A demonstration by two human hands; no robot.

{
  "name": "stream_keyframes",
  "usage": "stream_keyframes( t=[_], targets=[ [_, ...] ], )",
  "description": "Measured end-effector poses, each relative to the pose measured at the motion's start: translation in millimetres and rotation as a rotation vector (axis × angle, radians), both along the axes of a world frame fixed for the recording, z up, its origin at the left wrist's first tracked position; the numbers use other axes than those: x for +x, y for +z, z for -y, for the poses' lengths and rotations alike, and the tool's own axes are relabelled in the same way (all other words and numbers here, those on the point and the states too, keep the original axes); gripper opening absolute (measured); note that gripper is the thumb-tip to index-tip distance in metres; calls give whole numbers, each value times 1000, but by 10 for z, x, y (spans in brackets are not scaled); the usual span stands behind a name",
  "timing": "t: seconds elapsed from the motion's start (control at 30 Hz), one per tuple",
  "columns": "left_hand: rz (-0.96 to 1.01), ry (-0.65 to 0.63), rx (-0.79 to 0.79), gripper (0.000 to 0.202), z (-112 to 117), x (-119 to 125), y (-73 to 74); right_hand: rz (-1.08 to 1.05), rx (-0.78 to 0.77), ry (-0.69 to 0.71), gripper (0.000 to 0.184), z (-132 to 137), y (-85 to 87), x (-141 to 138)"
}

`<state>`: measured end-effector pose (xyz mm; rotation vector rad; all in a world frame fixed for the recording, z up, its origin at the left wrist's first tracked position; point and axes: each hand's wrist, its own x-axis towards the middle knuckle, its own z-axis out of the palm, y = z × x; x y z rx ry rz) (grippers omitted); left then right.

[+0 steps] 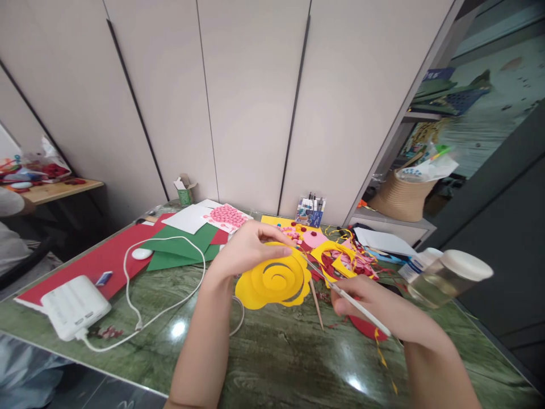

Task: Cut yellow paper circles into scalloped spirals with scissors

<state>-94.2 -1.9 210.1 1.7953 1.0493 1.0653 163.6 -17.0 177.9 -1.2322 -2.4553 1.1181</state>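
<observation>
over the green table (pixel 289 358), between near and far edges, the yellow paper spiral (pixel 275 278) is pinched by the left hand (pixel 254 245); the right hand (pixel 369 298), apart, grips white-handled scissors (pixel 365 312). turning paper, not blades, should smooth curves.

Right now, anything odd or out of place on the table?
Mostly clutter. A twisted yellow strip trails below the white-handled tool in the right hand, apart from the tangled paper scraps beyond it. The clear container at far right looks tilted, possibly just wide-angle distortion. I see no obvious spill.
</observation>
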Motion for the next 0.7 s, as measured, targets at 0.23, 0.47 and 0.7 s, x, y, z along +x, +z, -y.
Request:
stream_keyframes(
  t=[0.23,0.47,0.7],
  targets=[
    [-72,-90,-6,13,-8,-43,-2,55,-8,69,42,-21,-19,14],
    [-170,-151,10,13,-18,-73,-13,94,-1,108,46,-7,16,18],
    [-269,-229,22,14,-37,-89,-18,130,1,160,50,-42,-34,30]
  ],
)
